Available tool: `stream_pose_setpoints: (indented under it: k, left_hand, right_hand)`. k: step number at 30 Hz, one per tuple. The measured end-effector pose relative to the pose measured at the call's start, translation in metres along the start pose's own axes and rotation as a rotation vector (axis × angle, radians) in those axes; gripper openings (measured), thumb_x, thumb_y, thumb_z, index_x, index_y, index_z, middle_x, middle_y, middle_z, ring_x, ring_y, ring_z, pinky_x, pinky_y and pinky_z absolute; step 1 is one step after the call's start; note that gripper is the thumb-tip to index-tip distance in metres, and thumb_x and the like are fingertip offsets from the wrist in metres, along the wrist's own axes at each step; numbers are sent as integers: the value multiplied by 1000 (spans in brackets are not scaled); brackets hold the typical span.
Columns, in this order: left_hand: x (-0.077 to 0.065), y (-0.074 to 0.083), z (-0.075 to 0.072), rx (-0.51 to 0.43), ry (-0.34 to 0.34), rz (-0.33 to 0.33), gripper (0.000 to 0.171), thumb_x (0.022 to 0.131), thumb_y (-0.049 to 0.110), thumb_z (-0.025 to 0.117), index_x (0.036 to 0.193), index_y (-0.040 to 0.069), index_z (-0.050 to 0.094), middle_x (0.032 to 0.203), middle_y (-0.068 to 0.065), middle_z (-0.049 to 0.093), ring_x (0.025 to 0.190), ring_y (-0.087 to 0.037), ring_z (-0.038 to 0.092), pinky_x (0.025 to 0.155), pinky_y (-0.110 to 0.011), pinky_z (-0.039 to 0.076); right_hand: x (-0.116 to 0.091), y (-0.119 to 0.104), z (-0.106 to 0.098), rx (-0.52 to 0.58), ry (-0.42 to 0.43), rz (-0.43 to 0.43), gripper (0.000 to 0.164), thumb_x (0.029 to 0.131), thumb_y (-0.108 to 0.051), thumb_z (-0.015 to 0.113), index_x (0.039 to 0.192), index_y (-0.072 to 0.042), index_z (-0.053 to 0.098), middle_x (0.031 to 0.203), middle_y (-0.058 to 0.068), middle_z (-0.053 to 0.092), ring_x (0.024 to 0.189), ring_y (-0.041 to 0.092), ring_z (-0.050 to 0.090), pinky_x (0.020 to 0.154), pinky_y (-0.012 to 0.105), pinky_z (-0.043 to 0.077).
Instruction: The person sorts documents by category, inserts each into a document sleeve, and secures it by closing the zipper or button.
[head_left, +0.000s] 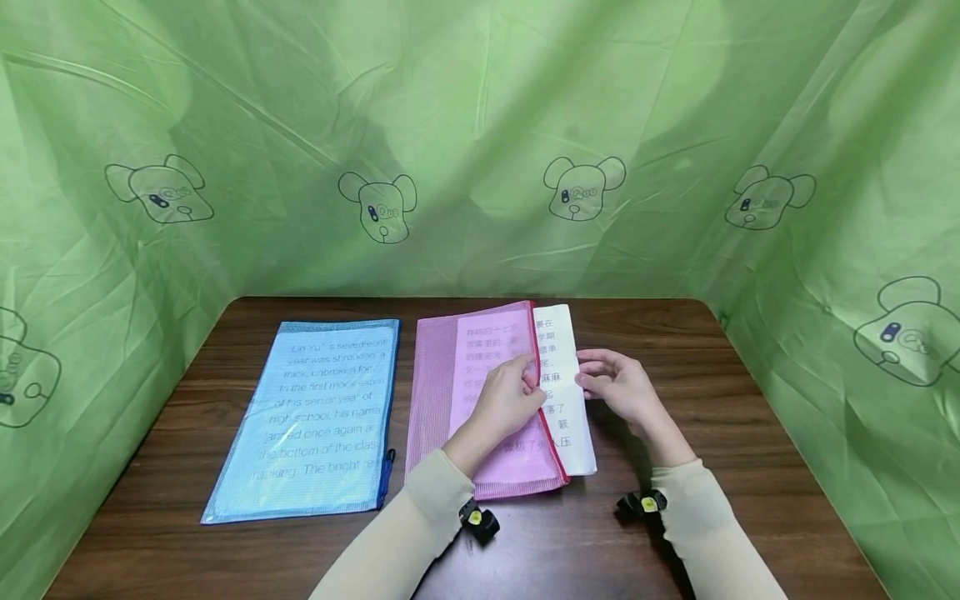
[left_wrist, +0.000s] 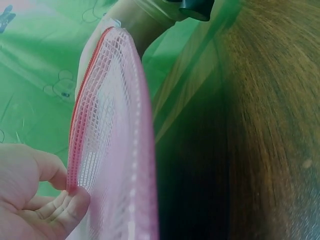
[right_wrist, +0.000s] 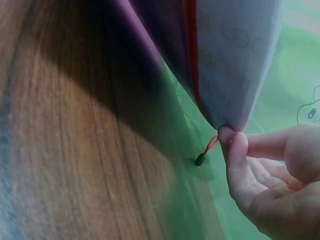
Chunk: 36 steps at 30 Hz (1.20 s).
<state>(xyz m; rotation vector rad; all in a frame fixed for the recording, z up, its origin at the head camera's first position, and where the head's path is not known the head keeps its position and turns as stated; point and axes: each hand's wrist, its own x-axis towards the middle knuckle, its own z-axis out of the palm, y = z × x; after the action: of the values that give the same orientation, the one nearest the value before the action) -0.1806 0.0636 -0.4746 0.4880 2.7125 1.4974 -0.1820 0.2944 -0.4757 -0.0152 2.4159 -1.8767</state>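
A pink mesh zip pouch lies on the table, its red-zippered side facing right. White printed sheets stick out of that side, and the rest of them shows through the pink cover. My left hand pinches the pouch's zippered edge between thumb and finger; the left wrist view shows the red zipper lifted off the opposite mesh wall. With thumb and fingertips, my right hand pinches the outer edge of the sheets. In the right wrist view a red cord loop with a dark tab hangs near those fingertips.
A blue mesh zip pouch with an English printed page inside lies to the left, its zip pull at the lower right. Brown wooden table surrounds both pouches. Green curtains with bear drawings enclose the back and sides.
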Motion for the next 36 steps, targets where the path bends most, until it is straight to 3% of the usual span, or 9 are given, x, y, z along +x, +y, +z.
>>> stream_pose_setpoints:
  k: [10, 22, 36]
  left_hand:
    - [0, 0, 0, 11, -9, 20, 61, 86, 0, 77, 146, -5, 64, 90, 2, 66, 74, -4, 59, 72, -23, 53]
    - [0, 0, 3, 18, -37, 22, 63, 85, 0, 74, 147, -3, 63, 91, 3, 65, 76, -4, 58, 76, -23, 53]
    - [-1, -2, 5, 18, -52, 51, 61, 86, -1, 74, 146, -1, 65, 90, 3, 64, 77, -5, 57, 73, -23, 51]
  right_hand:
    - [0, 0, -1, -19, 4, 2, 45, 100, 3, 75, 143, 10, 63, 120, 31, 73, 88, 12, 75, 77, 30, 65]
    - [-2, 7, -24, -54, 11, 13, 45, 101, 1, 75, 143, 9, 63, 122, 30, 72, 92, 12, 74, 78, 28, 64]
    - [2, 8, -11, -41, -17, 23, 46, 100, -1, 76, 143, 9, 63, 123, 30, 72, 92, 12, 73, 78, 29, 64]
